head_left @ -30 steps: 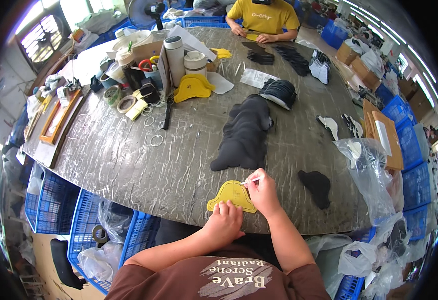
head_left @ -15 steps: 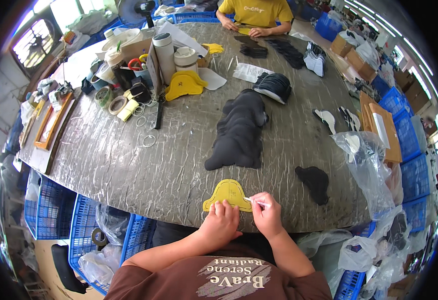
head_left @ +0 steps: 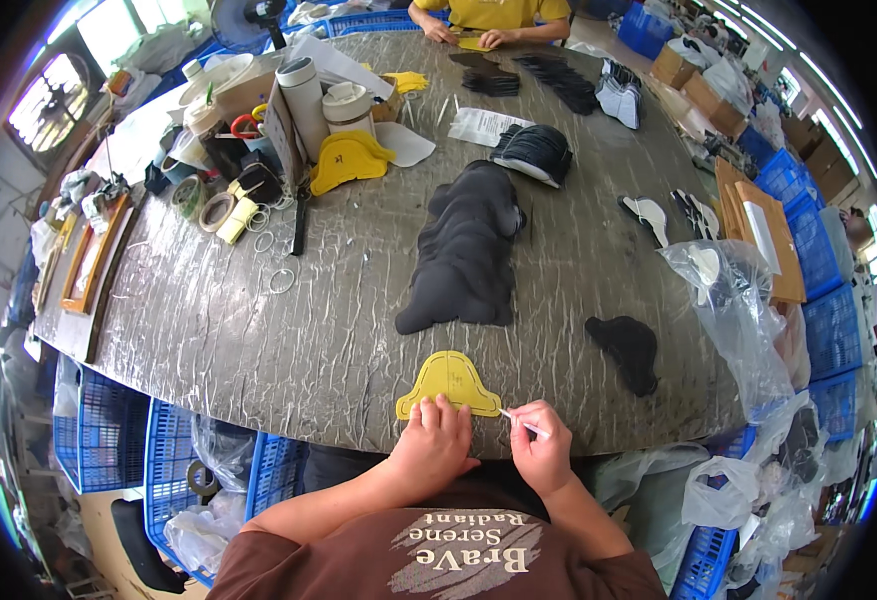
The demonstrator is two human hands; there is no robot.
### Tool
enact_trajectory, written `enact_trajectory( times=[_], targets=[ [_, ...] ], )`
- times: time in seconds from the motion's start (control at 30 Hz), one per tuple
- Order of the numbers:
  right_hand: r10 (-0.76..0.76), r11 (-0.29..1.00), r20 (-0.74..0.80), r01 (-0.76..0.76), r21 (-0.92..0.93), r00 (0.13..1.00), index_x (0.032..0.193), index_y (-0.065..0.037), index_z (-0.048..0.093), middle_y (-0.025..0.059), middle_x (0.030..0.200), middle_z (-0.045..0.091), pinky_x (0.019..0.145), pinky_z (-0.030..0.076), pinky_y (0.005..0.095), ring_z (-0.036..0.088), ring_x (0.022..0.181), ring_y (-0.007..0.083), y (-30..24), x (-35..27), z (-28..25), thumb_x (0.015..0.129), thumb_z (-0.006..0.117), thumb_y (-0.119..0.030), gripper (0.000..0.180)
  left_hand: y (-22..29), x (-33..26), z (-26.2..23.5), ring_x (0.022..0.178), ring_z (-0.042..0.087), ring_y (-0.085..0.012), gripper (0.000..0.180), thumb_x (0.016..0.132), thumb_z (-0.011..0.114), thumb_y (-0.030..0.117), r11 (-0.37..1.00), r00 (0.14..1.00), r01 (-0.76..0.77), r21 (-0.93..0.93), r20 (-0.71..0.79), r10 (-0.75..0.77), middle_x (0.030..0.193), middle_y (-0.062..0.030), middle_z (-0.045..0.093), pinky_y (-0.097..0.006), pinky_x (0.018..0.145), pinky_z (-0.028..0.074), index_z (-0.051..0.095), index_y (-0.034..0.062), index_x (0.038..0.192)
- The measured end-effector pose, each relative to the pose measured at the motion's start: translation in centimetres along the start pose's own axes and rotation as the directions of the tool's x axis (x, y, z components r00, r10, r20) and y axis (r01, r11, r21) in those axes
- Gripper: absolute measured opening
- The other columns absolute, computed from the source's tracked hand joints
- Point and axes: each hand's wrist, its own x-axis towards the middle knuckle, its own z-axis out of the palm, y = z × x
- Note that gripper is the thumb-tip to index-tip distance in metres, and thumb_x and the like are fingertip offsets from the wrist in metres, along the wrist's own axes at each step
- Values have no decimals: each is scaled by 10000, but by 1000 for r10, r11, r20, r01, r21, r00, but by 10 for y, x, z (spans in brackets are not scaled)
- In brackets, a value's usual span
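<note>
Your left hand [head_left: 436, 440] lies flat in the head view, fingers stretched out and nearly together, their tips on the near edge of the yellow template [head_left: 450, 374], pressing from above and grasping nothing. Your right hand [head_left: 541, 447] is curled closed in a pinch around a slim white pen [head_left: 527, 422]. The template lies flat on the table [head_left: 308, 340], just ahead of your hands near the table's edge, its long side running left to right and its rounded hump pointing away from you. Your left hand covers part of the near edge; your right is the nearer to the right-hand corner, where the pen's tip sits at or just beside the outline, though contact is too small to judge. Beyond the template is a black stack [head_left: 463, 250], and a black piece [head_left: 626, 352] lies to its right. As for containers, a blue crate [head_left: 163, 450] below the table's left edge has crumpled clear plastic [head_left: 220, 445] and a dark tape roll [head_left: 201, 478] in it. Far left on the table, a cup [head_left: 261, 148] bears a red-handled tool [head_left: 245, 125]. At the right edge, white shapes show through a clear bag [head_left: 733, 300]; you cannot make out the rest.
</note>
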Motion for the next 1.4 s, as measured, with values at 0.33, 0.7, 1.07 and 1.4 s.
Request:
enact_trajectory(
  times=[0.33,0.7,1.07,1.4],
  targets=[
    [-57,992,91,67,-110,994,857,-32,482,142,808,584,654,493,397,591,737,344,-17,11,0,778,627,86,202,-41,33,-36,894,637,-335,344,792,676,330,957,962,36,-287,268,44,975,-148,605,-402,720,542,635,72,1016],
    [-173,985,289,170,34,942,806,-60,561,104,717,605,585,460,410,602,671,313,-44,49,40,750,725,-51,173,-109,89,-8,782,648,-327,211,661,692,152,737,891,199,-646,432,138,793,-146,663,-408,687,500,652,53,842],
    [-211,976,315,218,11,926,791,-68,558,100,711,619,592,470,406,616,673,303,-43,54,71,753,706,-45,155,-108,92,-8,801,650,-331,231,656,718,174,724,870,268,-635,482,101,814,-145,667,-409,688,497,650,54,841],
    [-2,1000,353,1,4,936,785,-29,587,140,740,642,601,489,362,635,673,317,-29,57,42,782,705,-36,119,-106,92,-7,813,650,-331,237,664,722,176,774,891,185,-606,435,128,820,-148,664,-420,691,495,642,57,853]
  ],
)
